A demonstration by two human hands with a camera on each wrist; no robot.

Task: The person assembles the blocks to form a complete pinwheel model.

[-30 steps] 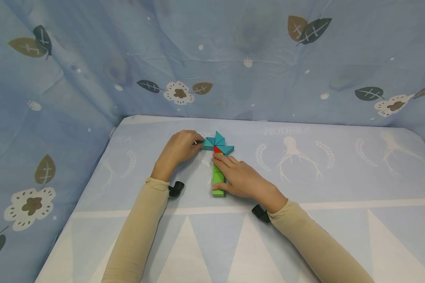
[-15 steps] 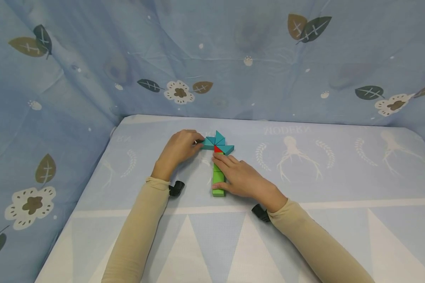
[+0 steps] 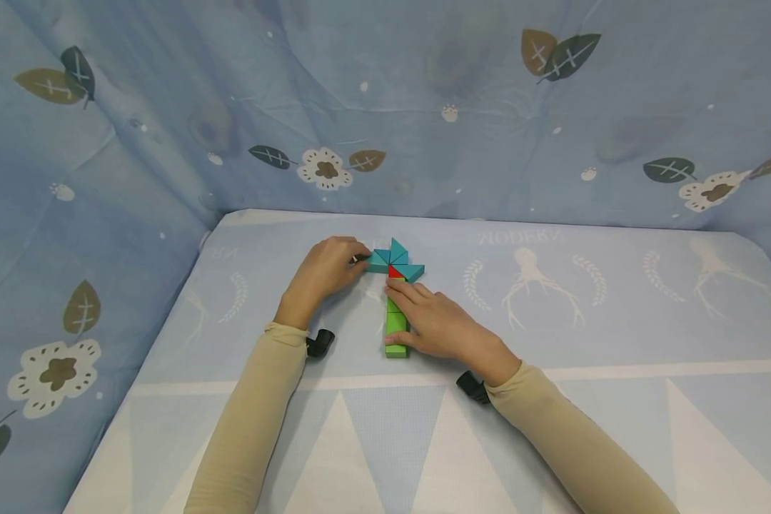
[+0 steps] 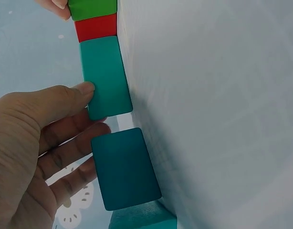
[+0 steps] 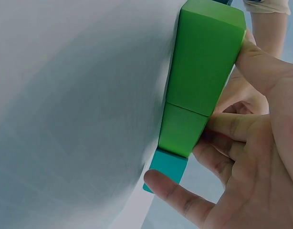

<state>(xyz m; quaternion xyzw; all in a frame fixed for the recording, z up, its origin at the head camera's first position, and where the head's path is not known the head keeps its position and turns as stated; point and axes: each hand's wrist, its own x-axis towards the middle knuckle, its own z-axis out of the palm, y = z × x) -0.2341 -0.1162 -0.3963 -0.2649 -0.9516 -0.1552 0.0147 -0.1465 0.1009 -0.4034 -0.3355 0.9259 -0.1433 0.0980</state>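
Teal triangular blocks [image 3: 398,251] lie in a pinwheel-like fan on the table, touching a red triangular block [image 3: 395,272]. Below the red one runs a straight column of green blocks [image 3: 395,325]. My left hand [image 3: 324,270] pinches the tip of the leftmost teal triangular block [image 3: 377,264]; in the left wrist view its thumb [image 4: 84,90] presses that block's edge, the other fingers partly hidden behind. My right hand [image 3: 440,325] rests on the green column, fingers extended. In the right wrist view its little finger [image 5: 177,193] reaches a teal block [image 5: 168,164].
A pale patterned cloth [image 3: 552,442] covers the table. Blue patterned fabric [image 3: 424,143] hangs along the back and left. Black wrist-camera pieces [image 3: 320,344] project beside both cuffs, near the cloth.
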